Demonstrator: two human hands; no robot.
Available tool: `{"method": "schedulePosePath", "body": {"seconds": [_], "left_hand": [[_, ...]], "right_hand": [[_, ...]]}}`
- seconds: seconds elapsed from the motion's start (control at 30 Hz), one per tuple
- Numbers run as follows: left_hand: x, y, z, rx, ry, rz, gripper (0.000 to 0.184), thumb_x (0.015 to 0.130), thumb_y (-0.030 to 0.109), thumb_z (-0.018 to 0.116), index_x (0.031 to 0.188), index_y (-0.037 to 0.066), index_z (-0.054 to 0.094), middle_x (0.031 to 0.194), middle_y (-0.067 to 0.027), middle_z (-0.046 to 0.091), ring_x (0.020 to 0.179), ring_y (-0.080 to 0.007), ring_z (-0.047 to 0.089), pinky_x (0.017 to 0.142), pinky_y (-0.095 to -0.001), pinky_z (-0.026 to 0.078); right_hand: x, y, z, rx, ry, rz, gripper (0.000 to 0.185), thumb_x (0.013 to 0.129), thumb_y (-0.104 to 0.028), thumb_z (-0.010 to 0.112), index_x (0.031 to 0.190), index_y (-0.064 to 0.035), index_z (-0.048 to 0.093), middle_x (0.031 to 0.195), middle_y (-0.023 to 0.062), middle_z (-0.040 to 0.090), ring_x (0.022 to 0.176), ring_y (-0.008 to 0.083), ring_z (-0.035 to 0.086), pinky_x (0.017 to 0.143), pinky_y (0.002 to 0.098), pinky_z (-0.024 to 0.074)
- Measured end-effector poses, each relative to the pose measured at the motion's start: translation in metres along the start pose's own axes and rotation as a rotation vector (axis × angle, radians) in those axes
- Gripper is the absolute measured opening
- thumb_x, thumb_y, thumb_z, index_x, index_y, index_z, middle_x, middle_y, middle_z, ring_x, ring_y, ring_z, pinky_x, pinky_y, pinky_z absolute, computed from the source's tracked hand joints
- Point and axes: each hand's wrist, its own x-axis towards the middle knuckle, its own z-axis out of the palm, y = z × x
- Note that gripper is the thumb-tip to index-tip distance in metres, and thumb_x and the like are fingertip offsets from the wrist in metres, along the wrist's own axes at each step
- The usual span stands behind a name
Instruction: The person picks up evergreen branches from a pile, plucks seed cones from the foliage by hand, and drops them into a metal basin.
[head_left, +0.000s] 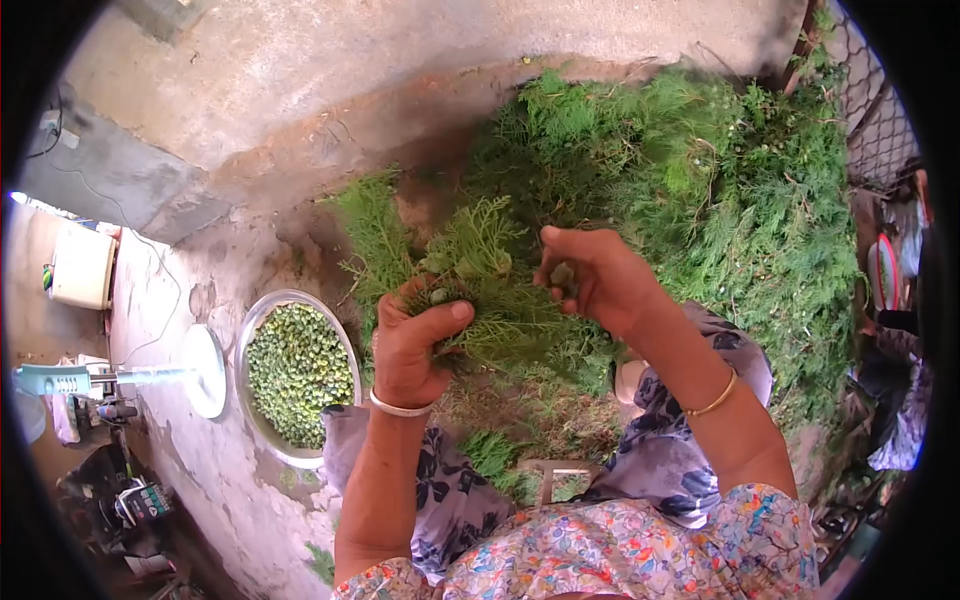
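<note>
My left hand [410, 345] is closed around a feathery green conifer sprig [488, 245], its fronds spreading up and to the right. A small round green cone [438, 296] shows on the sprig beside my left thumb. To the right, a short gap away from the fronds, my right hand [600, 272] has its fingers curled in. Between those fingers is another small green cone [563, 274]. Left of my knee stands a metal basin [300, 461] holding many loose green cones [297, 375].
A large heap of cut conifer branches [690, 170] covers the floor ahead and right, against the wall [400, 60]. A stand with a round white base [205, 370] is left of the basin. Wire mesh [870, 100] is at the far right.
</note>
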Motion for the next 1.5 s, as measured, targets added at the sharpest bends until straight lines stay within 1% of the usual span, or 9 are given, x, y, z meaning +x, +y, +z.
{"method": "schedulePosePath", "body": {"seconds": [0.17,0.3,0.4,0.47,0.6,0.67,0.87,0.97,1.5], "left_hand": [[0.003,-0.006,-0.002,0.071,0.001,-0.058,0.031,0.073,-0.007,0.061,0.104,-0.004,0.060,0.092,-0.0103,0.066,0.077,-0.0168,0.065,0.070,-0.0283,0.054],[0.003,-0.004,0.005,0.091,-0.023,-0.107,0.030,0.074,-0.006,0.062,0.104,-0.004,0.060,0.091,-0.0097,0.066,0.077,-0.0156,0.065,0.068,-0.0267,0.054],[0.002,-0.004,0.005,0.154,0.005,-0.147,0.028,0.075,-0.005,0.062,0.103,-0.005,0.061,0.091,-0.0090,0.066,0.075,-0.0142,0.064,0.066,-0.0256,0.053],[0.002,-0.008,0.009,0.236,0.028,-0.123,0.028,0.075,-0.005,0.062,0.103,-0.004,0.061,0.091,-0.0076,0.066,0.076,-0.0126,0.063,0.068,-0.0244,0.052],[0.007,-0.017,0.011,0.306,0.036,-0.080,0.028,0.074,-0.004,0.062,0.102,-0.002,0.061,0.085,-0.0050,0.066,0.072,-0.0102,0.062,0.059,-0.0212,0.051],[0.009,-0.021,0.008,0.367,0.004,-0.004,0.030,0.073,-0.008,0.061,0.103,-0.004,0.061,0.087,-0.0064,0.066,0.075,-0.0125,0.063,0.064,-0.0242,0.052],[-0.002,-0.014,0.004,0.359,-0.057,-0.036,0.032,0.070,-0.010,0.062,0.102,-0.006,0.063,0.092,-0.0072,0.066,0.078,-0.0120,0.062,0.074,-0.0254,0.050],[-0.002,-0.014,0.005,0.402,-0.074,-0.064,0.030,0.070,-0.009,0.063,0.100,-0.006,0.064,0.090,-0.0059,0.066,0.077,-0.0111,0.061,0.073,-0.0248,0.050],[0.006,-0.025,0.005,0.415,-0.037,-0.124,0.023,0.081,0.004,0.062,0.103,-0.003,0.060,0.091,-0.0045,0.064,0.075,-0.0101,0.060,0.067,-0.0243,0.049]], "right_hand": [[0.000,0.008,0.009,-0.076,-0.199,-0.080,0.029,0.081,-0.032,0.069,0.086,-0.0039,0.063,0.071,0.0010,0.060,0.056,0.0086,0.051,0.046,0.0208,0.0387],[0.000,0.004,0.007,-0.148,-0.295,-0.070,0.021,0.082,-0.025,0.068,0.087,-0.0053,0.065,0.071,-0.0016,0.060,0.057,0.0067,0.051,0.046,0.0201,0.0379],[0.004,0.010,0.008,-0.197,-0.213,-0.222,0.017,0.082,-0.018,0.067,0.083,-0.0021,0.065,0.070,-0.0003,0.061,0.057,0.0075,0.052,0.047,0.0214,0.0388],[0.006,0.016,0.011,-0.548,0.026,-0.513,0.016,0.082,-0.014,0.064,0.080,0.0019,0.065,0.068,0.0012,0.061,0.056,0.0090,0.052,0.048,0.0237,0.0399],[0.016,0.019,0.007,-0.589,0.167,-0.507,0.019,0.082,-0.013,0.063,0.077,0.0048,0.064,0.066,0.0037,0.062,0.053,0.0109,0.053,0.048,0.0254,0.0407],[0.025,0.013,0.002,-0.731,0.517,-0.793,0.016,0.081,-0.012,0.063,0.076,0.0033,0.063,0.065,0.0043,0.061,0.049,0.0108,0.049,0.047,0.0252,0.0397],[-0.003,-0.031,0.004,-0.025,0.110,-0.345,0.017,0.081,-0.016,0.059,0.081,0.0007,0.058,0.066,0.0072,0.057,0.051,0.0115,0.047,0.042,0.0235,0.0347],[-0.008,-0.032,0.001,0.076,0.003,-0.207,0.020,0.080,-0.019,0.059,0.086,0.0007,0.057,0.067,0.0088,0.058,0.054,0.0113,0.049,0.040,0.0213,0.0328],[-0.008,-0.011,0.007,-0.326,-0.254,-0.231,0.014,0.084,-0.014,0.063,0.081,-0.0008,0.066,0.067,0.0023,0.062,0.053,0.0058,0.051,0.044,0.0195,0.0375]]}}
